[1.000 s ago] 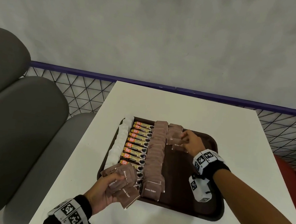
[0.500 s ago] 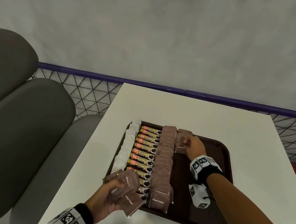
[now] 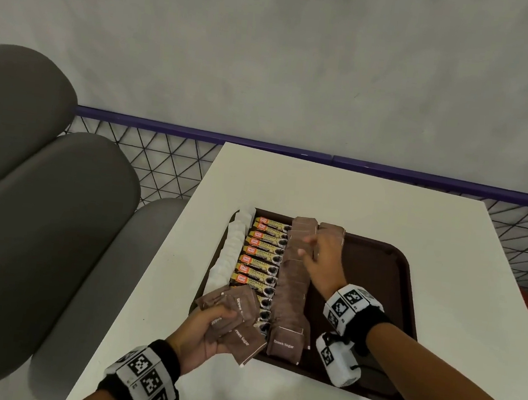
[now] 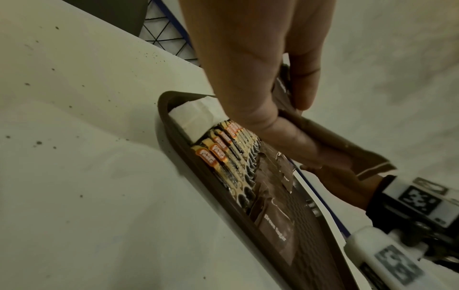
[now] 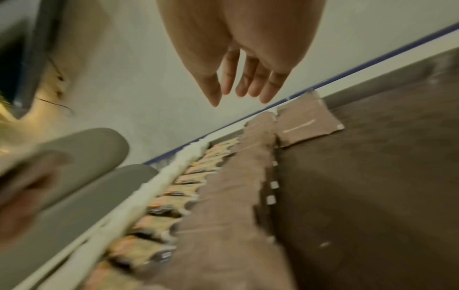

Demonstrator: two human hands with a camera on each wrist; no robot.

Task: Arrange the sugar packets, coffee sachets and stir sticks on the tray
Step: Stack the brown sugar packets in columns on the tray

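The left hand (image 3: pixel 206 330), low and left of centre in the head view, is clamped on a loose fan of brown sugar packets (image 3: pixel 237 314) that juts out over the near left corner of the tray (image 3: pixel 394 278); the right hand (image 3: pixel 321 258), at mid-frame, hangs with straight, slightly parted fingers (image 5: pixel 248 82) and holds nothing, above the far end of the brown row (image 3: pixel 291 287). On the tray, from its left edge inward, lie a white row (image 3: pixel 229 255), the coffee sachets (image 3: pixel 259 258), the brown row, and one packet (image 3: pixel 331 231) starting a further column at the upper end. The fan looks the likeliest trouble: its packets splay at odd angles under one thumb, so drawing one out could drag a neighbour loose, onto the sachets below or off the table (image 3: pixel 322 189). A low reach by the free hand could brush the overlapped brown row and skew it (such shingled packets look easy to nudge). The lone packet sits close by the row, so pressing the next one against it might shove both crooked. Something pale shows at the bottom right edge of the head view, too cropped to name
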